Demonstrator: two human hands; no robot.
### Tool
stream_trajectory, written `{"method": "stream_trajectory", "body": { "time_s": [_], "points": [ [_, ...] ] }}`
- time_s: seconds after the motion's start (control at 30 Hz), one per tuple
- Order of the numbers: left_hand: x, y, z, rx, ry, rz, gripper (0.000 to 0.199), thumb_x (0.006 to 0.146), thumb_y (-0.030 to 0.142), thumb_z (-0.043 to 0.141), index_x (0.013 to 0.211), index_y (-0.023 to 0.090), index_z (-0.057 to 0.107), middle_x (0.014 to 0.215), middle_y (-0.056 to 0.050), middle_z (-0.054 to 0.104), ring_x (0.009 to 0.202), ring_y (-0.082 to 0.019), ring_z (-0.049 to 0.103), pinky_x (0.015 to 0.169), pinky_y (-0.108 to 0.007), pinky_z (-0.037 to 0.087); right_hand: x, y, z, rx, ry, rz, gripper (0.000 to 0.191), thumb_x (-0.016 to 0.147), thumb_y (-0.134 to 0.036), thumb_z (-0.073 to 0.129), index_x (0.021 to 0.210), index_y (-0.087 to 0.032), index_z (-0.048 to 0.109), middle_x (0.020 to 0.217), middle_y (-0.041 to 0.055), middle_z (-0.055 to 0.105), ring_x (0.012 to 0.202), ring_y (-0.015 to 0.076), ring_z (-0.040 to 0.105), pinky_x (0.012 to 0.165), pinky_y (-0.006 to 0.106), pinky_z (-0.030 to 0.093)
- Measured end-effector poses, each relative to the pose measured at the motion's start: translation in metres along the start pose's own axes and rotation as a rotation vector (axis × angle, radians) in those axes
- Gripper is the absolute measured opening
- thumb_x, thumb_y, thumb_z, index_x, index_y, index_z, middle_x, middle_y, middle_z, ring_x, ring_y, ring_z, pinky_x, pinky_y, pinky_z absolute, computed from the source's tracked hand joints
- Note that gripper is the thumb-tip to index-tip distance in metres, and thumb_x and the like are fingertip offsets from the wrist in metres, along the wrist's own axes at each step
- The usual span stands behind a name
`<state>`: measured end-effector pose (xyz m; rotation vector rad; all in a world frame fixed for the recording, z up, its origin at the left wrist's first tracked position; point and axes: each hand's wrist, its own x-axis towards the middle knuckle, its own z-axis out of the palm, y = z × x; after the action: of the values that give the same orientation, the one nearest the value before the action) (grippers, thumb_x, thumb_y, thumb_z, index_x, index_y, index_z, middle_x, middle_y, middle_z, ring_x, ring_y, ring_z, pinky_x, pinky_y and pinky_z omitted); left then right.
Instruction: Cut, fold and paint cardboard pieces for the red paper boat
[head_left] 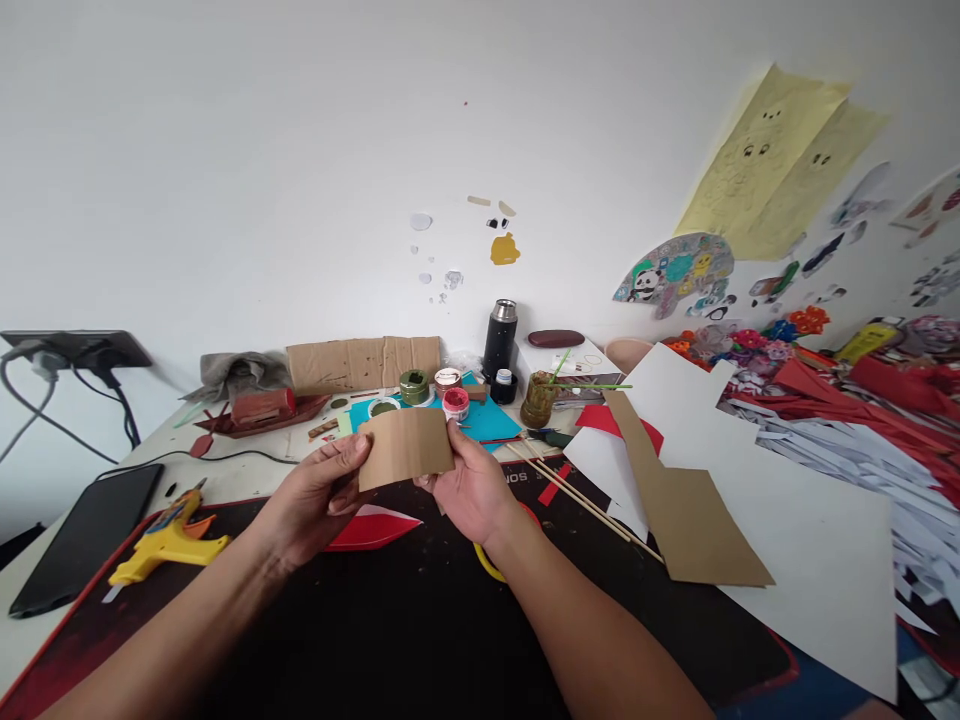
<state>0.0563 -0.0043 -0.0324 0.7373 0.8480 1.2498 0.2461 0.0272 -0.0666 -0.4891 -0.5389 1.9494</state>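
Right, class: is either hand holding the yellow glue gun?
No, the glue gun lies on the dark mat, while the left hand and right hand hold curved brown cardboard.

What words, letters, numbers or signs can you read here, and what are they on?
"SON", on the black mat, near the thin wooden sticks.
Red paint jar: marks too small to read.
White box: print too small to read.
Curved cardboard piece in both hands: no writing visible on the side facing us.
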Motion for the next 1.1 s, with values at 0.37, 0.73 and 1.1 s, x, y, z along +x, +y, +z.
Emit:
{"method": "stream_trajectory", "body": {
  "time_s": [0.37,0.73,1.1],
  "points": [
    [0.003,0.013,-0.001,0.093,0.095,0.008,0.049,0.054,0.034,0.112,0.069,0.014,0.071,0.057,0.005,0.055,0.043,-0.002,0.036,0.038,-0.015,0.032,-0.002,-0.005,0.001,-0.025,-0.011,-0.029,0.037,0.096,-0.051,0.087,0.114,-0.021,0.077,0.114,0.0093,0.082,0.102,0.0267,0.073,0.074,0.034,0.057],
    [0.002,0.003,-0.009,-0.041,-0.048,-0.101,0.04,0.067,0.033,0.107,0.08,0.013,0.075,0.059,0.002,0.057,0.047,-0.005,0.035,0.04,-0.017,0.027,-0.002,-0.001,-0.001,-0.022,-0.038,0.015,0.023,0.098,-0.04,0.088,0.107,-0.021,0.079,0.105,0.0071,0.084,0.095,0.023,0.075,0.071,0.031,0.058],
    [-0.001,-0.02,-0.015,-0.186,-0.102,-0.009,0.039,0.067,0.026,0.107,0.08,0.017,0.071,0.061,0.004,0.056,0.051,-0.008,0.048,0.048,-0.018,0.045,-0.004,0.007,0.001,0.05,-0.088,0.068,0.015,0.1,-0.035,0.085,0.102,-0.021,0.078,0.1,0.0043,0.085,0.097,0.0238,0.078,0.084,0.037,0.065]
  ]
}}
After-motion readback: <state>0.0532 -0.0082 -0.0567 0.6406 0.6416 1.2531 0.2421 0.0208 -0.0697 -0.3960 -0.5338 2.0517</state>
